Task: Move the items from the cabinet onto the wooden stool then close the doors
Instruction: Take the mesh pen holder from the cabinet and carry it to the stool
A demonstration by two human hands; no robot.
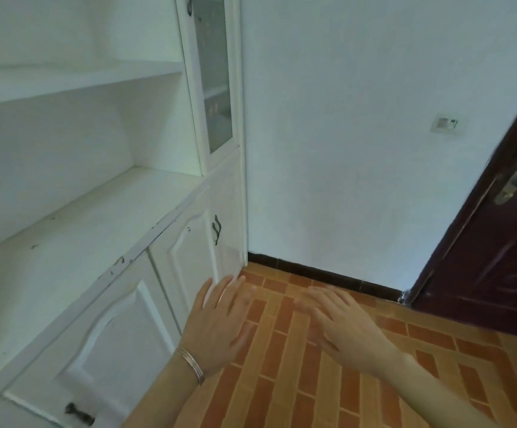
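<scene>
A white cabinet (103,230) fills the left side, with bare open shelves above and shut lower doors (186,251) with dark handles (216,229). A narrow glass-fronted upper door (215,84) is shut; faint shapes show behind its glass. My left hand (217,325), with a bracelet at the wrist, hovers open and empty in front of the right lower door. My right hand (337,322) is held out over the floor, fingers spread, holding nothing. Both hands are blurred. No wooden stool is in view.
Brick-patterned orange floor tiles (297,366) stretch to the right of the cabinet. A white wall (359,134) with a small socket plate (445,123) stands behind. A dark brown room door (497,257) with a metal lever handle (513,186) is at the far right.
</scene>
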